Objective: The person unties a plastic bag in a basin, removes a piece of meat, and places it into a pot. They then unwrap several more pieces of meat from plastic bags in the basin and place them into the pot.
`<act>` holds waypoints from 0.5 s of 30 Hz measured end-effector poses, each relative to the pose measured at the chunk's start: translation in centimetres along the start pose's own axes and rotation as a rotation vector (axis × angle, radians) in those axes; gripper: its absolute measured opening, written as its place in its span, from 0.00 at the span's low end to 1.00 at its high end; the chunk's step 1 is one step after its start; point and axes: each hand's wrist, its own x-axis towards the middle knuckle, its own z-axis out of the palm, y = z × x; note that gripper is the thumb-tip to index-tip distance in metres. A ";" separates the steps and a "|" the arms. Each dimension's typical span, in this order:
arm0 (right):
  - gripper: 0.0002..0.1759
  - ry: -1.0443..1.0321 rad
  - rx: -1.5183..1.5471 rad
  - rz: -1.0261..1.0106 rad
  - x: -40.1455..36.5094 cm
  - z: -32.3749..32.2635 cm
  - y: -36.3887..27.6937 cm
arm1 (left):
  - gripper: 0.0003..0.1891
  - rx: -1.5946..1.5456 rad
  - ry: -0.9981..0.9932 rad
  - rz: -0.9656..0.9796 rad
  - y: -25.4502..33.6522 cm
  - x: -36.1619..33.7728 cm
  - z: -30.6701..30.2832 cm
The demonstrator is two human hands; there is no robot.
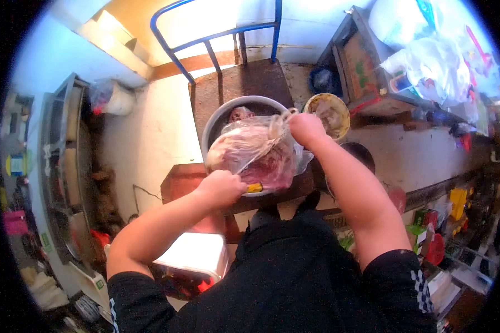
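Observation:
A clear plastic bag (244,147) full of raw red and pale meat lies in a round, light-rimmed basin (208,130). My right hand (307,130) is closed around the bag's gathered, twisted top at the basin's right rim and pulls it taut. At the near left side of the bag, my left hand (222,187) is closed with a small yellow tool (254,188) sticking out past its fingers; its kind is not clear. Another dark red piece of meat (240,114) shows at the back of the basin.
The basin stands on a blue-railed platform cart (244,80). Right of it is a yellowish bucket (344,119) with pale contents. A wooden cabinet (366,61) carrying plastic bags stands at back right, shelving (72,161) at left, and a white stool (191,252) by my left elbow.

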 end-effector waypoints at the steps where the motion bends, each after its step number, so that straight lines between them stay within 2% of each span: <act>1: 0.13 -0.022 -0.079 -0.038 0.3 0.7 0.8 | 0.06 0.041 0.118 0.017 -0.3 -0.9 0.1; 4: 0.12 0.053 -0.044 -0.026 0.1 0.8 1.7 | 0.05 0.153 0.170 -0.021 -1.1 -1.5 -1.5; 6: 0.12 0.079 -0.045 -0.022 0.3 -0.4 0.8 | 0.04 0.132 0.186 -0.013 -1.4 -1.5 -1.0; 8: 0.12 0.104 -0.042 -0.007 0.5 -1.2 0.1 | 0.02 0.073 0.286 -0.003 -1.4 -1.2 -1.1; 9: 0.11 0.052 -0.048 0.004 0.6 -1.5 -0.2 | 0.02 0.074 0.284 -0.001 -1.3 -1.1 -1.4; 11: 0.11 0.000 -0.054 0.014 0.5 -1.4 -1.1 | 0.01 -0.021 0.427 0.003 -1.2 -0.6 -2.3; 15: 0.11 -0.145 0.170 -0.060 -0.3 0.4 -3.0 | 0.01 0.002 0.440 0.055 -1.7 0.2 -3.1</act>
